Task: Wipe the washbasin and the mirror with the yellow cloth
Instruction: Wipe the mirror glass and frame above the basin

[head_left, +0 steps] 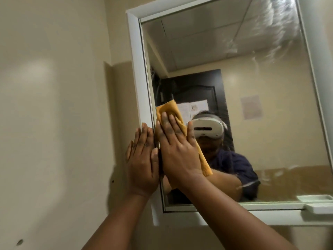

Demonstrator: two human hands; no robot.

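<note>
A white-framed mirror (252, 87) hangs on the beige wall. The yellow cloth (167, 110) lies flat against the glass near the mirror's left edge. My right hand (177, 150) presses the cloth onto the glass with its fingers spread flat. My left hand (142, 163) rests flat on the mirror's white frame (138, 69) just left of the cloth, holding nothing. Wet smears show in the upper right of the glass. The washbasin is out of view.
A small white soap shelf (319, 207) juts out at the mirror's lower right corner. The beige wall (54, 123) fills the left side. The glass reflects a person with a headset, a dark door and papers on a wall.
</note>
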